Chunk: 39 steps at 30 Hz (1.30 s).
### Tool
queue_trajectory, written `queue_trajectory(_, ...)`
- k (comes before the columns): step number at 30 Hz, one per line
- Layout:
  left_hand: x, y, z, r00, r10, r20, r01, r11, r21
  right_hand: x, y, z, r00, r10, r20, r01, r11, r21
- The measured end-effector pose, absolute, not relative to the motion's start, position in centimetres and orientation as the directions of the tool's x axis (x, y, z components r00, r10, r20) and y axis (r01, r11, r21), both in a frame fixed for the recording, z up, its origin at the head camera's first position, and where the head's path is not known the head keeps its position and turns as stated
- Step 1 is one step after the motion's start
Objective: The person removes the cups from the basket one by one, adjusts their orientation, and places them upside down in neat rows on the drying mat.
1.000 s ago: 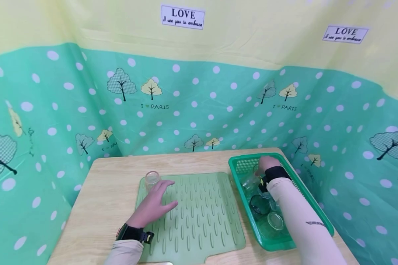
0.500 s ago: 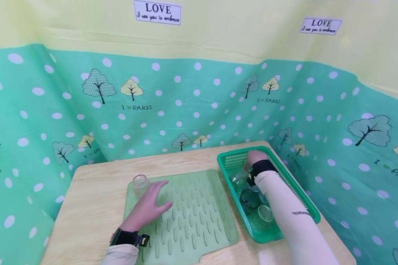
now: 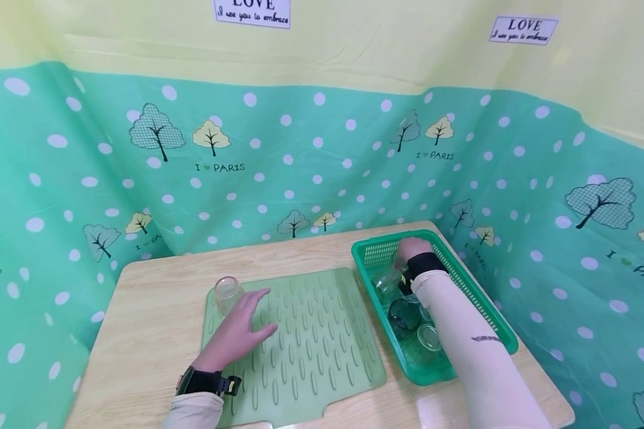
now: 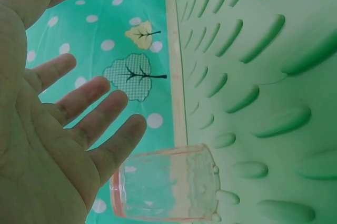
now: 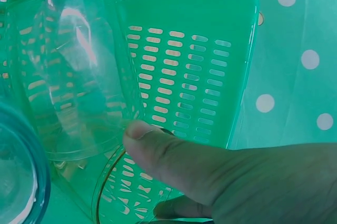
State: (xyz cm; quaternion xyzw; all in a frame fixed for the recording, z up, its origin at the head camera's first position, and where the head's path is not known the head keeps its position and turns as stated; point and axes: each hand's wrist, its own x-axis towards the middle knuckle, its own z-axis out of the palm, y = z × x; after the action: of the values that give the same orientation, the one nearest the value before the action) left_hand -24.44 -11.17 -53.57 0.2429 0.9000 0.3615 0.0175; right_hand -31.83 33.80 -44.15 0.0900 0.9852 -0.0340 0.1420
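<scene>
My left hand (image 3: pixel 236 330) hovers over the pale green mat (image 3: pixel 311 357), fingers spread and palm bare in the left wrist view. Just behind its fingers, a clear glass with a pinkish rim (image 4: pixel 166 184) stands on the mat's far left corner. Inside the green basket (image 3: pixel 428 376), at the far end, my right hand (image 3: pixel 412 249) pinches the amber-edged rim of a clear drinking glass (image 5: pixel 105 195); thumb and fingers lie on either side of that rim. A larger clear glass (image 5: pixel 68 81) leans beside the thumb. The right fingertips are partly hidden.
A blue-tinted glass (image 5: pixel 39 176), a dark glass (image 3: pixel 405 314) and a round clear glass (image 3: pixel 429 337) also lie in the basket. Basket and mat share a wooden table (image 3: pixel 139 333). A polka-dot curtain (image 3: pixel 311 155) hangs round the back and sides.
The head view has swung slightly to the right, shifting the scene left. My right hand stays at the basket's far end; my left hand keeps its pose over the mat.
</scene>
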Motion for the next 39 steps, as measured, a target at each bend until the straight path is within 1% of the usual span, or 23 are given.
queue_trajectory(6, -24.8, -11.1, -53.1, -0.873, 0.465, 0.147, 0.437, 0.612, 0.659, -31.3, 34.8, -43.7, -0.938, 0.151, -0.312, 0.175, 0.983, -0.053)
queue_trajectory(10, -25.0, -11.0, -52.7, -0.870, 0.468, 0.156, 0.444, 0.606, 0.660, -30.7, 35.8, -44.1, -0.930, 0.152, -0.333, 0.196, 0.975, -0.102)
queue_trajectory(14, -25.2, -10.7, -52.4, -0.865, 0.476, 0.160, 0.456, 0.613, 0.645, -30.3, 36.9, -44.5, -0.940, 0.146, -0.307, 0.199, 0.968, -0.149)
queue_trajectory(18, -25.2, -10.5, -52.4, -0.865, 0.474, 0.168, 0.461, 0.614, 0.640, -29.6, 37.4, -43.4, -0.955, 0.141, -0.262, 0.190, 0.966, -0.172)
queue_trajectory(24, -25.1, -9.8, -52.5, -0.854, 0.484, 0.190, 0.473, 0.569, 0.672, -27.2, 37.7, -40.3, -0.974, 0.186, -0.131, 0.215, 0.939, -0.269)
queue_trajectory(28, -24.7, -9.5, -52.1, -0.866, 0.468, 0.175, 0.448, 0.571, 0.688, -25.8, 36.3, -38.9, -0.981, 0.190, -0.046, 0.192, 0.894, -0.405)
queue_trajectory(32, -24.6, -9.4, -51.6, -0.882, 0.436, 0.178, 0.420, 0.557, 0.717, -24.6, 33.2, -38.3, -0.986, 0.147, 0.084, 0.082, 0.848, -0.524)
queue_trajectory(34, -24.7, -9.3, -51.4, -0.885, 0.423, 0.194, 0.418, 0.540, 0.731, -23.9, 31.5, -38.3, -0.979, 0.120, 0.163, 0.012, 0.839, -0.544)
queue_trajectory(36, -24.8, -9.2, -51.1, -0.886, 0.411, 0.213, 0.418, 0.511, 0.751, -23.2, 29.8, -38.6, -0.965, 0.092, 0.245, -0.057, 0.840, -0.539)
queue_trajectory(39, -24.8, -9.1, -50.4, -0.887, 0.390, 0.248, 0.422, 0.464, 0.779, -21.9, 27.5, -39.1, -0.929, 0.056, 0.365, -0.160, 0.831, -0.533)
